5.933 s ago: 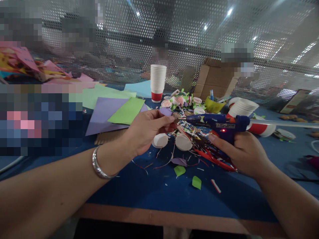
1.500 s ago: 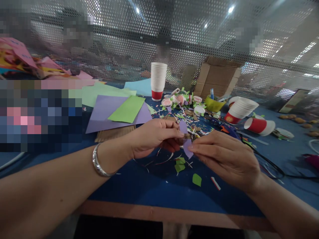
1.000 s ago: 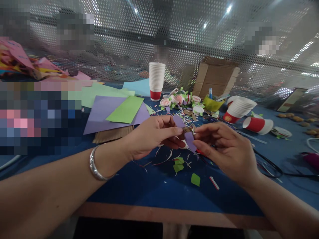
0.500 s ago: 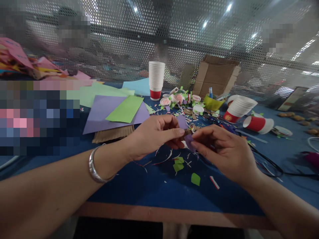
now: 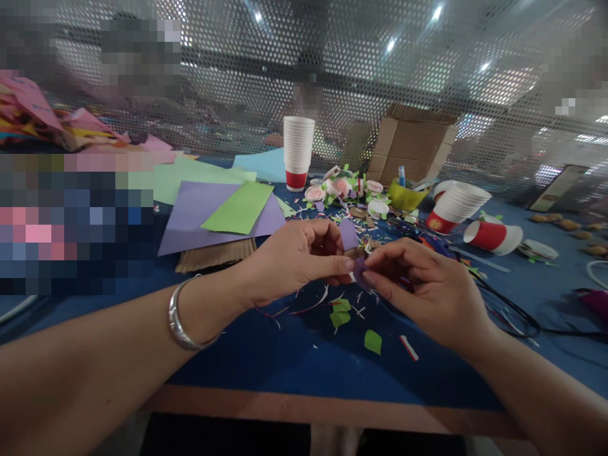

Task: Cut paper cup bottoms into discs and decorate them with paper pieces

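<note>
Between my two hands is a small purple paper piece [image 5: 348,234] with a rounded top end and a narrow brown strip [image 5: 354,253] across its middle. My left hand [image 5: 313,256], with a silver bracelet at the wrist, pinches it between thumb and fingers from the left. From the right, the thumb and index finger of my right hand [image 5: 413,285] grip its lower part. Fingers hide some of the piece. Below the hands lie green paper scraps [image 5: 373,342] and a red-and-white strip [image 5: 408,348] on the blue tabletop [image 5: 285,367].
Purple [image 5: 204,209] and green sheets [image 5: 240,208] lie on corrugated cardboard [image 5: 213,255] at left. Behind my hands stand stacked paper cups [image 5: 298,155] and a heap of decorated discs [image 5: 339,187]. More cups [image 5: 458,206], a yellow container [image 5: 406,195] and a black cable [image 5: 517,316] are at right.
My left thumb has shifted slightly down, so more of the brown strip shows. The purple piece has turned a little. Both hands keep nearly the same place.
</note>
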{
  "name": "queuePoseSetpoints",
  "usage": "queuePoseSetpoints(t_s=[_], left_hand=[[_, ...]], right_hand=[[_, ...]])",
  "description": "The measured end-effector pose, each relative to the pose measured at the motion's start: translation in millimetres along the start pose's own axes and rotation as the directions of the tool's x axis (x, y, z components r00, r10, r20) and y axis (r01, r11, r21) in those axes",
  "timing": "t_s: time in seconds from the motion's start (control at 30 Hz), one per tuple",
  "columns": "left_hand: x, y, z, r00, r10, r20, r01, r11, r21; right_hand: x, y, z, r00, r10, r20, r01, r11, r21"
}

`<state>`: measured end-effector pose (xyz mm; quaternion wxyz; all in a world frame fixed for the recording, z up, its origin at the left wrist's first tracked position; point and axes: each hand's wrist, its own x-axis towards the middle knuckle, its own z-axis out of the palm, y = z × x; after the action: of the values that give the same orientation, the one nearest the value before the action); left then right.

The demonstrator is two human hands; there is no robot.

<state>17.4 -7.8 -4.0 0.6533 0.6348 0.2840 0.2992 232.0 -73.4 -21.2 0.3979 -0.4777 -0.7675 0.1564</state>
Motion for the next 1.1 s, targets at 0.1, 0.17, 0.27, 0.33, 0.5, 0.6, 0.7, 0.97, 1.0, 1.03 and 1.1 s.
queuePoseSetpoints(t_s=[0.1, 0.17, 0.27, 0.33, 0.5, 0.6, 0.7, 0.97, 1.0, 1.03, 1.1], left_hand=[[0.3, -1.5, 0.0, 1.0, 0.017, -0.023, -0.017, 1.0, 0.013], [0.1, -1.5, 0.6, 0.999, 0.02, -0.032, -0.019, 1.0, 0.02], [-0.7, -0.7, 1.3, 0.999, 0.012, -0.035, -0.011, 0.999, 0.034], [-1.4, -0.7, 1.2, 0.999, 0.016, -0.034, -0.014, 0.999, 0.051], [-2.3, -2.5, 1.1, 0.998, 0.056, 0.011, -0.057, 0.993, 0.101], [-2.2, -2.7, 2.3, 0.997, 0.071, 0.039, -0.075, 0.99, 0.118], [-2.0, -2.9, 3.3, 0.994, 0.098, 0.057, -0.104, 0.988, 0.115], [-1.5, -5.5, 4.2, 0.991, 0.12, 0.061, -0.128, 0.982, 0.141], [-1.8, -5.6, 4.0, 0.99, 0.127, 0.055, -0.134, 0.98, 0.15], [-2.1, -5.5, 3.7, 0.989, 0.141, 0.047, -0.147, 0.976, 0.161], [-2.6, -4.9, 3.0, 0.983, 0.179, 0.039, -0.183, 0.966, 0.181]], right_hand=[[0.9, -0.4, 0.2, 1.0, 0.004, 0.0, -0.004, 1.0, -0.018], [1.6, -0.5, 0.1, 1.0, 0.005, -0.005, -0.005, 1.0, -0.019], [2.8, -1.0, -0.8, 0.999, 0.015, -0.034, -0.015, 1.0, -0.017], [4.0, -2.0, -1.8, 0.998, 0.029, -0.054, -0.029, 1.0, 0.004], [7.2, -3.8, -2.4, 0.997, 0.075, -0.036, -0.074, 0.997, 0.039], [6.9, -4.0, -1.8, 0.997, 0.082, 0.008, -0.083, 0.995, 0.048], [5.6, -4.5, -1.3, 0.997, 0.073, 0.028, -0.074, 0.995, 0.063], [4.9, -4.3, -0.9, 0.999, 0.033, 0.005, -0.033, 0.999, 0.036], [4.6, -4.3, -1.2, 1.0, 0.028, -0.004, -0.028, 0.999, 0.027], [4.2, -4.6, -1.7, 1.0, 0.026, -0.014, -0.026, 0.999, 0.019], [3.1, -5.8, -3.3, 0.999, 0.03, -0.031, -0.03, 1.0, 0.01]])
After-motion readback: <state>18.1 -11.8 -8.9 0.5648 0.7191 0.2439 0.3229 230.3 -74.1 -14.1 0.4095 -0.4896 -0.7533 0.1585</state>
